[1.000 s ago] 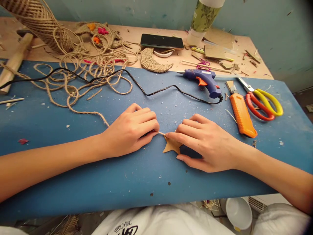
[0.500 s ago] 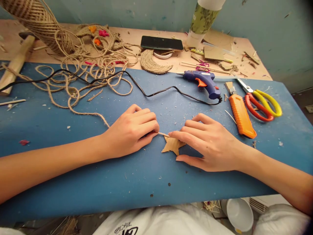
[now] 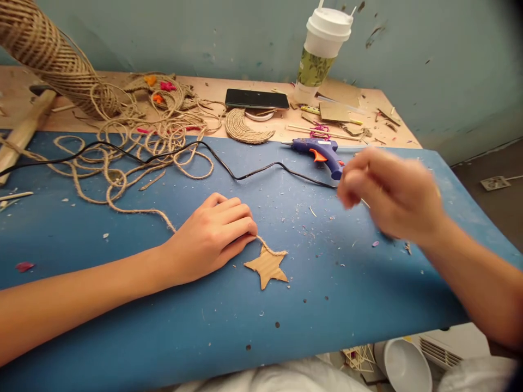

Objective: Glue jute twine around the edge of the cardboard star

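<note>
From the head camera I see my left hand [image 3: 212, 234] lying palm down on the blue worktop [image 3: 163, 321], fingers drawn together and pressing the jute twine [image 3: 134, 209] flat where it runs out toward the cardboard star [image 3: 267, 267]. The star lies flat just beside those fingertips, with the twine laid along its upper edge; I cannot tell whether it is stuck there. My right hand [image 3: 388, 193] is raised above the worktop, well apart from the star, and smeared by motion; its fingers look loosely curled, but I cannot tell whether they pinch anything.

For open room, the blue surface in front of the star and to its right is bare apart from crumbs and specks, down to the near edge, which runs across the bottom of the view. To the left, loops of twine and the black cord [image 3: 245, 174] of the glue gun [image 3: 321, 152] cross the surface. The far strip of bare wood is crowded: a phone [image 3: 256, 99], a twine-wound crescent [image 3: 245, 128], a lidded cup [image 3: 322, 49] against the wall.

The twine cone [image 3: 49, 60] is cut off at the top left corner. My right hand hides whatever lies beyond it on the worktop. Below the near edge, a white bowl [image 3: 402, 367] is only partly in view.
</note>
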